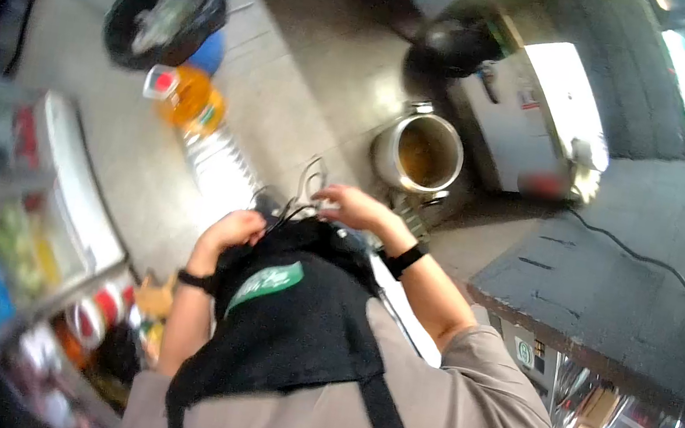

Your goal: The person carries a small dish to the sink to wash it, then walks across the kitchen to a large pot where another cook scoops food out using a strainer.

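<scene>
My left hand (235,232) is closed at the front of the black apron (301,314), beside thin dark cords; what its fingers hold is too small to make out. To the right, my right hand (350,207) has its fingers curved beside the same looped cords (308,182), and its grip is unclear. Both wrists wear black bands. Ahead of my left hand, a large bottle of orange liquid (191,103) stands near a ribbed clear plastic object (222,162).
A black-lined bin (164,15) is at the upper left. A metal pot (419,153) with brown contents stands ahead. On the right is a grey counter (616,281) with a cable. An open-fronted cooler (80,192) with packaged items is at the left.
</scene>
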### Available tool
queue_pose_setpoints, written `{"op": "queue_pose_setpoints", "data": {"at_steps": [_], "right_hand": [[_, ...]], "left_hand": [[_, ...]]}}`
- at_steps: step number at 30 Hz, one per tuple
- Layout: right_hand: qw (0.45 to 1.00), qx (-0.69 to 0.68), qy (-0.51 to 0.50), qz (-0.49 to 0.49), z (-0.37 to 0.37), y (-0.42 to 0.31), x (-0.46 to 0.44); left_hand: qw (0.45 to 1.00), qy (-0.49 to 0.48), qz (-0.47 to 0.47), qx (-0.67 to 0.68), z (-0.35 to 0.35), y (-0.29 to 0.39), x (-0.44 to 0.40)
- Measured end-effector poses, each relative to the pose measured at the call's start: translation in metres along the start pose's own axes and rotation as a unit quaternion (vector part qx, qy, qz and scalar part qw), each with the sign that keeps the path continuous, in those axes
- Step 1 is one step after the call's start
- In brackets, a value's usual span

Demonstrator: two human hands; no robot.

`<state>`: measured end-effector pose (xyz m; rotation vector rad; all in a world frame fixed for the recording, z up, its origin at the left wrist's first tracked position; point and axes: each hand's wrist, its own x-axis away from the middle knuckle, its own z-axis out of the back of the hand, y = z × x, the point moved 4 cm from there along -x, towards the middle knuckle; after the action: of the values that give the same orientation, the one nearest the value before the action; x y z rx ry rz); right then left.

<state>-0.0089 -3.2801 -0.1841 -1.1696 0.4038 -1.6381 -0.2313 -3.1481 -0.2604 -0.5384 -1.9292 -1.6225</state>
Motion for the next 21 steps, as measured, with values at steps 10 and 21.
{"op": "queue_pose_setpoints", "data": {"at_steps": [10, 21], "right_hand": [[0.98, -0.097, 0.155, -0.077, 0.123, 0.052, -0.054], [0.957, -0.189, 0.214, -0.048, 0.379, 0.127, -0.157]], "left_hand": [[0.995, 0.02, 0.074, -0.059, 0.126, 0.091, -0.093], [0.956, 0.148, -0.142, -0.209, 0.188, 0.371, -0.223]]}}
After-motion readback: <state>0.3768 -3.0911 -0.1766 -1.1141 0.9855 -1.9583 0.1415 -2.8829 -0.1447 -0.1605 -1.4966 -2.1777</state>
